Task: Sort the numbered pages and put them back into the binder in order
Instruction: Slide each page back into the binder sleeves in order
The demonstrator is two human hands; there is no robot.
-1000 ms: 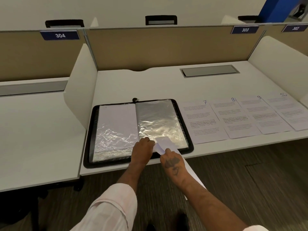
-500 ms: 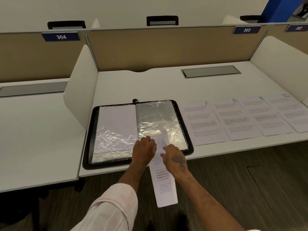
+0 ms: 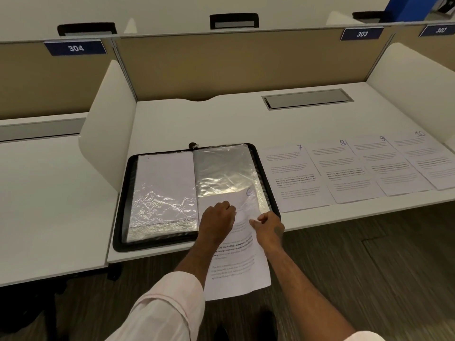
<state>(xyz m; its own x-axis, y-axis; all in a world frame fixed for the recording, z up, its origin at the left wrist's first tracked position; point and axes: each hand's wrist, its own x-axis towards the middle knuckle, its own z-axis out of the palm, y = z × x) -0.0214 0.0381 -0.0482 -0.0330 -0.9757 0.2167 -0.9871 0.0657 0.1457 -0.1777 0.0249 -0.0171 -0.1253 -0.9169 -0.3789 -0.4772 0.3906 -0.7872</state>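
Page (image 3: 236, 271) is entering binder's (image 3: 122, 217) right sleeve (image 3: 221, 168), left hand (image 3: 216, 219) pinching sleeve mouth, right hand (image 3: 268, 225) gripping page edge; skewed push risking crumpling.

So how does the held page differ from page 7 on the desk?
The held page is partly inside the binder sleeve, lower part hanging off the desk; page 7 lies flat on it. The right hand pinches the held page; page 7 is untouched. Both are white printed sheets.
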